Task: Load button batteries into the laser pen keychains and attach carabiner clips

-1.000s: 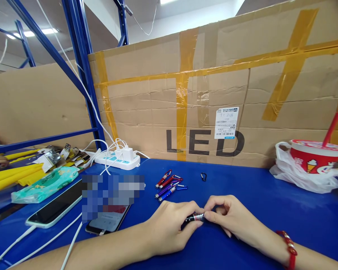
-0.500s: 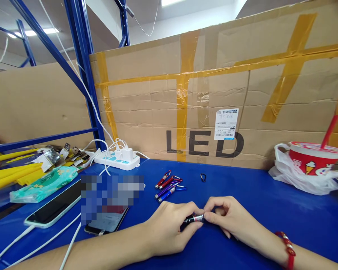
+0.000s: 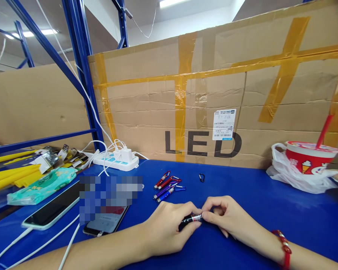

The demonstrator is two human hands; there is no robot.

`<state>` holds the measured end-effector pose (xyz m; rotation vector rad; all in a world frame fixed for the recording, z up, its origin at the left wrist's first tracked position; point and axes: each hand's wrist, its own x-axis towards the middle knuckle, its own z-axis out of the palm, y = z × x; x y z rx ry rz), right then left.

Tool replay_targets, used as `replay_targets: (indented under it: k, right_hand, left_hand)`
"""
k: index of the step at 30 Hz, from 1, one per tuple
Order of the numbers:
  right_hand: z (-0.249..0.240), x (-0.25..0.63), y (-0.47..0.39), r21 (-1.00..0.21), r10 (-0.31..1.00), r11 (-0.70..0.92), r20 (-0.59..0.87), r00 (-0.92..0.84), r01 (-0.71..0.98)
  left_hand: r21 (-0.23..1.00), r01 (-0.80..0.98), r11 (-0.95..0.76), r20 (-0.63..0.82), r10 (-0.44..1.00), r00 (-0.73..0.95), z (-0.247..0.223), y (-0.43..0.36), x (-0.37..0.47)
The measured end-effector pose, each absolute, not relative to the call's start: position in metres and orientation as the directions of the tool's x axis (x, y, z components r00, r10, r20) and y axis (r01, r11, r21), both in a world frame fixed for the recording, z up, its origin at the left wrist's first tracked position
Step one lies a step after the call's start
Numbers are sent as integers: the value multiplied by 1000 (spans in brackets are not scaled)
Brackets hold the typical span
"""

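My left hand is closed around a small black keychain flashlight with a silver end and a red-and-white label. The thumb and forefinger of my right hand pinch the silver end at its right; the very tip is hidden between the fingers. Behind the hands, a loose black carabiner clip lies by itself on the blue tabletop. Left of it lie several similar flashlights with clips: red flashlights, a purple flashlight and a blue flashlight.
Two phones, a white-edged phone and a dark phone, lie at left with white cables. A power strip stands behind them, near a green packet. A cardboard box walls the back; a red cup stands in a bag at right.
The view has shifted slightly, so everything sits a little further left. Both hands keep the same grip on the flashlight, with no clear movement between them.
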<state>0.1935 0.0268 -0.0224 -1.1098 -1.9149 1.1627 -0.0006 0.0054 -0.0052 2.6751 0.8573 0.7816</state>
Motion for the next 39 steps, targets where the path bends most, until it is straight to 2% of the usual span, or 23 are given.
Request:
replay_targets:
  k: [18, 30, 39]
  right_hand:
    - [-23, 194, 28, -889, 894, 262, 78, -441, 375]
    - [-20, 192, 25, -906, 894, 246, 76, -442, 343]
    - [-23, 195, 26, -898, 890, 269, 94, -447, 347]
  left_hand:
    - [379, 456, -805, 411, 588, 697, -4, 4, -1]
    - [416, 444, -793, 387, 597, 703, -2, 4, -2]
    - [337, 448, -828, 396, 557, 730, -5, 5, -4]
